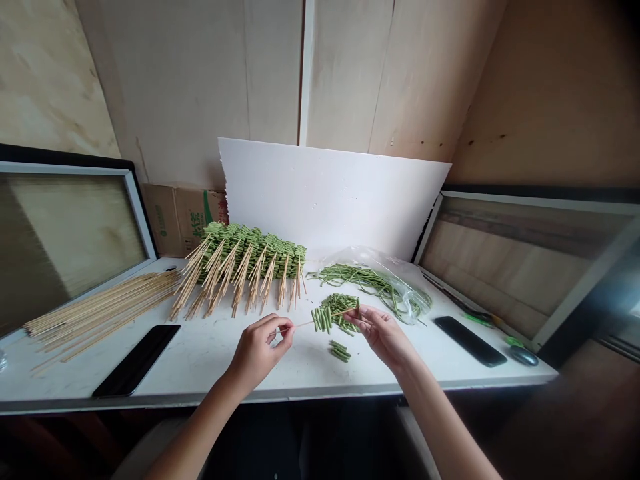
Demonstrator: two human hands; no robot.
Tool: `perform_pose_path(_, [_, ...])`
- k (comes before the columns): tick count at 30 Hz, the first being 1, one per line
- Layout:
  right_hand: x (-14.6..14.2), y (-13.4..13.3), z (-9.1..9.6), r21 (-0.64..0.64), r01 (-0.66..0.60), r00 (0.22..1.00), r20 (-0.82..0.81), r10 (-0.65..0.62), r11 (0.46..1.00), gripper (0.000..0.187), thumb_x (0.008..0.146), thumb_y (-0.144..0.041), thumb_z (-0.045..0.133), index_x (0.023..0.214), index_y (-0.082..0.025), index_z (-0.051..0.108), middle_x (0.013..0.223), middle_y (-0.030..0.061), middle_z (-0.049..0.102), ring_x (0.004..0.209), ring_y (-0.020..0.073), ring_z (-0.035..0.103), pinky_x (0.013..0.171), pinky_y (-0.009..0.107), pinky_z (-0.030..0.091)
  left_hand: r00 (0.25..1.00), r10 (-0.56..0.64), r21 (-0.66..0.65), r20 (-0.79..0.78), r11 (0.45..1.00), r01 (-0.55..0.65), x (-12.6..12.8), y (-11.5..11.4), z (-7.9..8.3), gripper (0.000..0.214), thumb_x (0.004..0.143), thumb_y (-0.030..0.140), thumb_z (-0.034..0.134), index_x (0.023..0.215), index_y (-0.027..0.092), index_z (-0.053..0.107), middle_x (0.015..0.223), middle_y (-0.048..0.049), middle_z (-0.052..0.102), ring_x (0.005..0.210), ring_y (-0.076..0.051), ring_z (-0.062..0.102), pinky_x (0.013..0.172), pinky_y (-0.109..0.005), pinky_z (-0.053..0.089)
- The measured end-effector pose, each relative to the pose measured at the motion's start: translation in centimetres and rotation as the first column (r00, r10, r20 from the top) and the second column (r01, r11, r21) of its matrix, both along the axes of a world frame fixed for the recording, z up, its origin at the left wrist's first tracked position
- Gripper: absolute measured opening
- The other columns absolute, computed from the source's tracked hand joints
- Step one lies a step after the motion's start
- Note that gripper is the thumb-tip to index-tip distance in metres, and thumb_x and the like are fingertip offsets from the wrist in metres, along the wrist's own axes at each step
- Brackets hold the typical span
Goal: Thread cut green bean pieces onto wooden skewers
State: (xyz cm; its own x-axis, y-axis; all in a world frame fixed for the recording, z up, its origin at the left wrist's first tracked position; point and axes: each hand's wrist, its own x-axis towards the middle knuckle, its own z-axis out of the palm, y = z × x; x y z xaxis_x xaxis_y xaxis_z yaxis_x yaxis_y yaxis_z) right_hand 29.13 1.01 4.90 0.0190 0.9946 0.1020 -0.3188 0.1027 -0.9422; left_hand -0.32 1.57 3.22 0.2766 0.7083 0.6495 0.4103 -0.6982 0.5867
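Pinched between the thumb and fingers of my left hand [263, 350] is a thin bamboo skewer [303, 325], pointing right. Several short green bean pieces [321, 320] are threaded side by side along it. At the skewer's far end, my right hand [384, 337] is closed on another bean piece [357, 305]; whether the tip has gone into it I cannot tell. Just behind the skewer lies a pile of cut bean pieces [345, 303]. A smaller bunch of cut pieces [339, 351] rests on the white table [300, 373] below, between my hands.
Loaded bean skewers [255, 250] are stacked at the back left, sticks facing me. Bare skewers [115, 300] lie further left. Uncut long beans [370, 281] sit by a plastic bag [400, 267]. Black phones [137, 360] flank my hands. A white board [330, 200] stands behind.
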Motion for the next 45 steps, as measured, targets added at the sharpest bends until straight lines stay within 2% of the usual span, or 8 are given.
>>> perform_pose_path(2, [0.0, 0.0, 0.1, 0.001, 0.016, 1.000, 0.011, -0.016, 1.000, 0.033, 0.073, -0.049, 0.089, 0.088, -0.021, 0.082, 0.101, 0.0099, 0.081, 0.108, 0.0308, 0.074, 0.081, 0.033, 0.062, 1.000, 0.000, 0.007, -0.025, 1.000, 0.000, 0.0, 0.0, 0.0, 0.013, 0.098, 0.023, 0.059, 0.092, 0.021, 0.071, 0.086, -0.0044, 0.071, 0.075, -0.015, 0.064, 0.061, -0.021, 0.048])
perform_pose_path(6, [-0.3, -0.2, 0.3, 0.012, 0.031, 0.998, 0.051, -0.031, 0.999, 0.030, 0.074, -0.050, 0.088, 0.087, -0.022, 0.083, 0.099, 0.0101, 0.081, 0.104, 0.0301, 0.075, 0.084, 0.035, 0.061, 0.999, 0.003, 0.018, -0.053, 1.000, -0.002, -0.2, 0.1, 0.1, 0.014, 0.099, 0.023, 0.058, 0.094, 0.021, 0.071, 0.087, -0.0039, 0.071, 0.076, -0.015, 0.065, 0.062, -0.021, 0.048])
perform_pose_path(10, [-0.8, -0.7, 0.8, 0.010, 0.050, 0.996, 0.074, -0.050, 0.999, 0.033, 0.074, -0.049, 0.089, 0.087, -0.019, 0.083, 0.098, 0.0118, 0.081, 0.104, 0.0285, 0.075, 0.089, 0.034, 0.059, 0.998, 0.007, 0.037, -0.056, 0.999, -0.005, -0.4, 0.2, 0.1, 0.015, 0.100, 0.023, 0.057, 0.094, 0.021, 0.071, 0.088, -0.0043, 0.071, 0.077, -0.016, 0.065, 0.063, -0.022, 0.048])
perform_pose_path(17, [-1.4, -1.1, 0.9, 0.024, 0.102, 0.994, 0.032, -0.103, 0.994, 0.032, 0.071, -0.046, 0.092, 0.085, -0.019, 0.083, 0.096, 0.0119, 0.081, 0.103, 0.0293, 0.075, 0.101, 0.041, 0.055, 0.999, 0.007, 0.030, -0.054, 1.000, -0.005, -0.2, 0.2, 0.0, 0.014, 0.100, 0.022, 0.057, 0.093, 0.022, 0.070, 0.088, -0.0033, 0.070, 0.078, -0.016, 0.065, 0.066, -0.022, 0.049])
perform_pose_path(31, [-1.9, -1.4, 0.9, 0.063, 0.136, 0.983, 0.114, -0.142, 0.989, 0.037, 0.073, -0.052, 0.090, 0.089, -0.020, 0.083, 0.098, 0.0129, 0.081, 0.105, 0.0332, 0.074, 0.097, 0.046, 0.058, 0.998, -0.024, -0.001, -0.054, 1.000, 0.024, -0.2, 0.2, -0.3, 0.015, 0.101, 0.023, 0.056, 0.095, 0.021, 0.070, 0.088, -0.0040, 0.069, 0.079, -0.015, 0.064, 0.067, -0.022, 0.048])
perform_pose_path(39, [-2.1, -1.5, 0.8, 0.067, 0.144, 0.982, 0.109, -0.151, 0.987, 0.036, 0.076, -0.052, 0.088, 0.090, -0.019, 0.083, 0.100, 0.0130, 0.081, 0.105, 0.0318, 0.074, 0.097, 0.044, 0.060, 0.998, -0.031, 0.035, -0.055, 0.999, 0.033, 0.0, 0.4, -0.9, 0.014, 0.101, 0.022, 0.057, 0.095, 0.021, 0.070, 0.088, -0.0034, 0.069, 0.079, -0.015, 0.063, 0.069, -0.022, 0.047])
perform_pose_path(45, [-2.2, -1.6, 0.7, 0.080, 0.156, 0.979, 0.118, -0.165, 0.985, 0.037, 0.075, -0.052, 0.088, 0.091, -0.019, 0.082, 0.098, 0.0124, 0.081, 0.103, 0.0308, 0.075, 0.094, 0.042, 0.061, 0.998, -0.042, -0.002, -0.043, 0.999, 0.042, 0.1, 0.4, -1.0, 0.015, 0.101, 0.024, 0.057, 0.095, 0.020, 0.070, 0.087, -0.0038, 0.068, 0.075, -0.014, 0.060, 0.064, -0.023, 0.044])
